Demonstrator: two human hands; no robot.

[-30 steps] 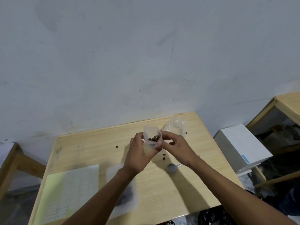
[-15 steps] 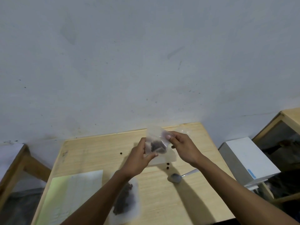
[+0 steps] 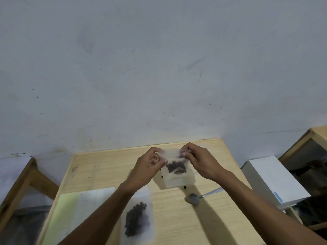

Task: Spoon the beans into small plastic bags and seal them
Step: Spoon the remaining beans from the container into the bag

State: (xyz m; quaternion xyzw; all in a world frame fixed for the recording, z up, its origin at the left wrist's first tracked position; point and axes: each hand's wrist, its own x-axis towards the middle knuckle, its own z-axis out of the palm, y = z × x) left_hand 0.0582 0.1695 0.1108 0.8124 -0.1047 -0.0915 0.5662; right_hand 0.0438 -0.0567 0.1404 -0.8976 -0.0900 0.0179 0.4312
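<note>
A small clear plastic bag (image 3: 174,165) with dark beans in its lower part hangs above the wooden table (image 3: 177,223). My left hand (image 3: 146,167) pinches its top left corner and my right hand (image 3: 198,161) pinches its top right corner. A larger clear bag of dark beans (image 3: 137,216) lies flat on the table near my left forearm. A metal spoon (image 3: 194,198) rests on the table under my right wrist, bowl toward the left. A couple of loose beans (image 3: 185,187) lie on the table below the held bag.
A green and white paper sheet (image 3: 79,209) lies on the table's left part. A white box (image 3: 272,179) stands just right of the table, with a wooden frame (image 3: 316,133) beyond it. Another wooden piece (image 3: 21,177) stands at the left. A grey wall rises behind.
The small bag has turned from an open-mouthed cup shape to flat, held stretched by its top corners. Both hands now sit apart at its upper edge. The view has shifted down.
</note>
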